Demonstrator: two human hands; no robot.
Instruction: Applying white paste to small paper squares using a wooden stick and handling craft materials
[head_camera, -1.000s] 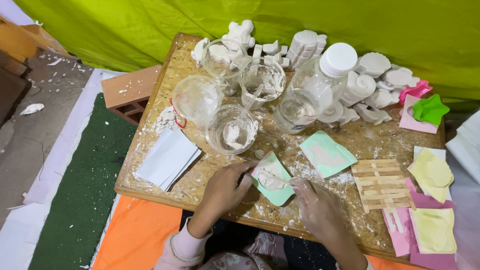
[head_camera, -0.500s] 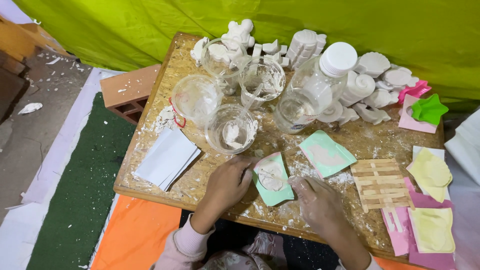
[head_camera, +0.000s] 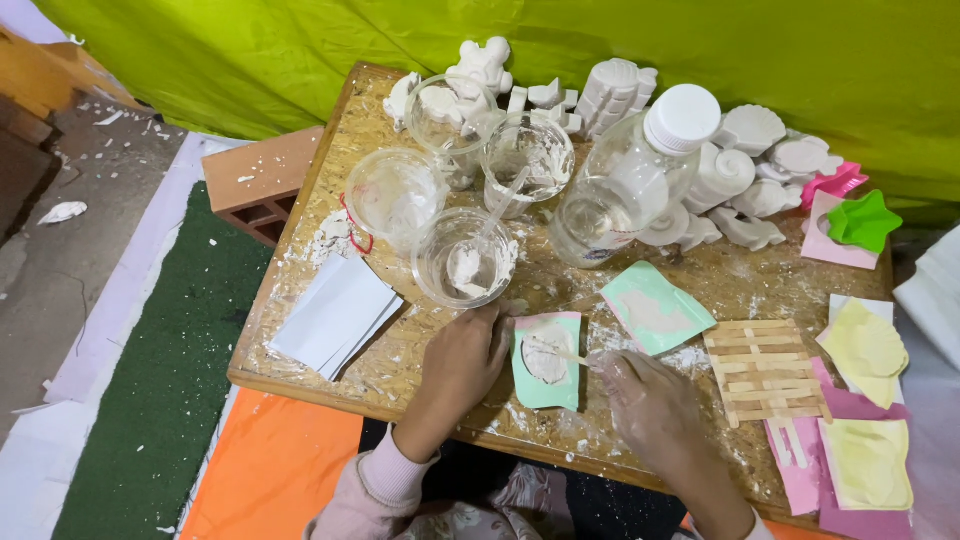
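Near the bottom centre of the frame, both forearms run off the lower edge, so only the hands and pink cuffs show. The left hand (head_camera: 462, 362) rests with fingers curled against the left edge of a mint-green mould (head_camera: 548, 362), steadying it on the worktop (head_camera: 300, 375); how firmly its grip presses is hard to make out. The right hand (head_camera: 640, 395), dusted white, pinches a thin wooden stick (head_camera: 558, 351) whose tip lies in the mould's hollow, which holds pale wet plaster. Just above, a clear cup (head_camera: 465, 258) contains a lump of white paste and a stirrer. Three more clear cups (head_camera: 455, 135) behind it are smeared white inside. At upper centre a capped plastic bottle (head_camera: 635, 175) partly hides the white plaster figures (head_camera: 755, 165) behind it. A second green mould (head_camera: 655, 308) lies right of the first.
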